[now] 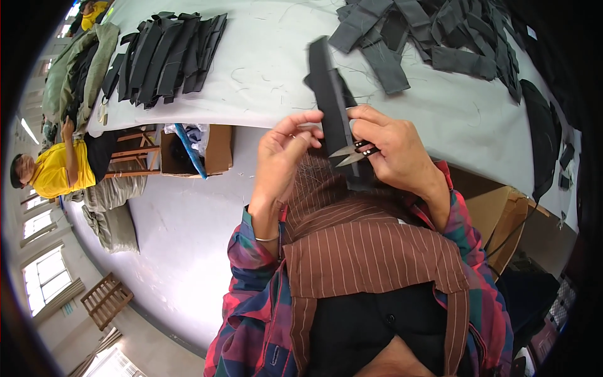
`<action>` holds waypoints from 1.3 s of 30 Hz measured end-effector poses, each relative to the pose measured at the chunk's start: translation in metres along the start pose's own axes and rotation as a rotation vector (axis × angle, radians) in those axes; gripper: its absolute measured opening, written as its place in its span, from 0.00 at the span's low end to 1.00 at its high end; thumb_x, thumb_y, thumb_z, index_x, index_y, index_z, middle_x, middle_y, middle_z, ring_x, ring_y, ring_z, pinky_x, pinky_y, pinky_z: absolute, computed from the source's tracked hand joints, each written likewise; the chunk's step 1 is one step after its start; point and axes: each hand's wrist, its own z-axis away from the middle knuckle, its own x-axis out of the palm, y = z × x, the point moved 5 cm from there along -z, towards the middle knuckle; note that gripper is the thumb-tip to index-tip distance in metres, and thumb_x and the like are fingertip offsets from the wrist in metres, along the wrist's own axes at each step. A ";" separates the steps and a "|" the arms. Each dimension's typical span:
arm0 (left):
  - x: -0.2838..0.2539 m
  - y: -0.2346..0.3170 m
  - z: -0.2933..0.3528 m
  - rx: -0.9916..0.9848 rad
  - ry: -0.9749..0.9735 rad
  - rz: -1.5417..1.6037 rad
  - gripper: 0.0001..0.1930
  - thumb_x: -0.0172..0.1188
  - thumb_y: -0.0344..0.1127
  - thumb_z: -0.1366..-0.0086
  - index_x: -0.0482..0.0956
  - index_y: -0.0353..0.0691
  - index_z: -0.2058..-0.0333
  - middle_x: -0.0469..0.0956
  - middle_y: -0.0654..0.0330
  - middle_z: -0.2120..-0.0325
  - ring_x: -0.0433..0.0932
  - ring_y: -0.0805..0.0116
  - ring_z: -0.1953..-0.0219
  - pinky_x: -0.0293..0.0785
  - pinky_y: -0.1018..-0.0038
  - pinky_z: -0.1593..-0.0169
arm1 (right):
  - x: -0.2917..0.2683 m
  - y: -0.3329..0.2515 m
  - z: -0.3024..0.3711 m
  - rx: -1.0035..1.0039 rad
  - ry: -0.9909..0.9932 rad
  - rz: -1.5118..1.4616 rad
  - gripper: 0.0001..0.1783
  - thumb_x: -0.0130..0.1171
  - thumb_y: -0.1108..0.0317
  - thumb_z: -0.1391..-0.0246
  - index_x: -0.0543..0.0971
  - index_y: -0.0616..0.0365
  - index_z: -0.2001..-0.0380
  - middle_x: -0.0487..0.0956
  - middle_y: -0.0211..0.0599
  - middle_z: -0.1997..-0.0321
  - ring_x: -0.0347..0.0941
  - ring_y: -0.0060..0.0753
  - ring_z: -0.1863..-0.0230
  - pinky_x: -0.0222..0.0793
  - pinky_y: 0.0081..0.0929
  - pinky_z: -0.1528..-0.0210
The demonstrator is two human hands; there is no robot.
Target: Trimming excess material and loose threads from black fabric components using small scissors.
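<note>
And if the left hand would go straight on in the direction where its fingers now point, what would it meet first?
Most likely the dark fabric strip. The left hand is right at its left edge; whether they touch is unclear from this single view.

A co-worker in a yellow shirt is standing at far left near a heap of grey-green cloth, with another person in yellow showing beyond. Below the bench, an open cardboard box is holding pale wrapping and a blue strip beside a brown wooden frame. Grey-green bundles are slumping on the floor; windows are glowing behind a slatted wooden rack. A second cardboard box is sitting at right.
</note>
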 end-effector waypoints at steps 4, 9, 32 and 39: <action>0.009 0.008 -0.006 0.002 0.095 0.064 0.22 0.57 0.31 0.34 0.67 0.28 0.44 0.74 0.61 0.64 0.74 0.76 0.64 0.71 0.82 0.59 | 0.004 0.002 0.004 -0.029 -0.022 0.039 0.11 0.52 0.83 0.66 0.73 0.61 0.74 0.77 0.39 0.53 0.76 0.46 0.69 0.69 0.35 0.73; 0.017 0.009 -0.011 0.082 0.170 -0.119 0.24 0.65 0.31 0.40 0.65 0.29 0.49 0.73 0.62 0.66 0.72 0.80 0.67 0.71 0.82 0.64 | 0.009 -0.002 0.006 -0.096 -0.035 0.258 0.10 0.56 0.81 0.66 0.72 0.60 0.74 0.77 0.33 0.58 0.75 0.44 0.73 0.68 0.36 0.74; 0.014 0.027 0.000 0.311 0.209 0.109 0.33 0.55 0.23 0.40 0.52 0.34 0.37 0.79 0.48 0.63 0.76 0.69 0.64 0.72 0.73 0.54 | -0.016 0.022 0.006 0.188 0.399 -0.077 0.13 0.66 0.73 0.56 0.79 0.54 0.64 0.79 0.33 0.67 0.73 0.30 0.71 0.69 0.24 0.66; 0.025 0.038 0.006 0.465 0.212 -0.032 0.38 0.57 0.19 0.45 0.53 0.37 0.36 0.78 0.47 0.58 0.77 0.67 0.57 0.70 0.76 0.51 | -0.019 0.008 0.007 0.176 0.354 -0.052 0.12 0.66 0.67 0.53 0.81 0.54 0.63 0.80 0.32 0.69 0.74 0.31 0.72 0.69 0.25 0.67</action>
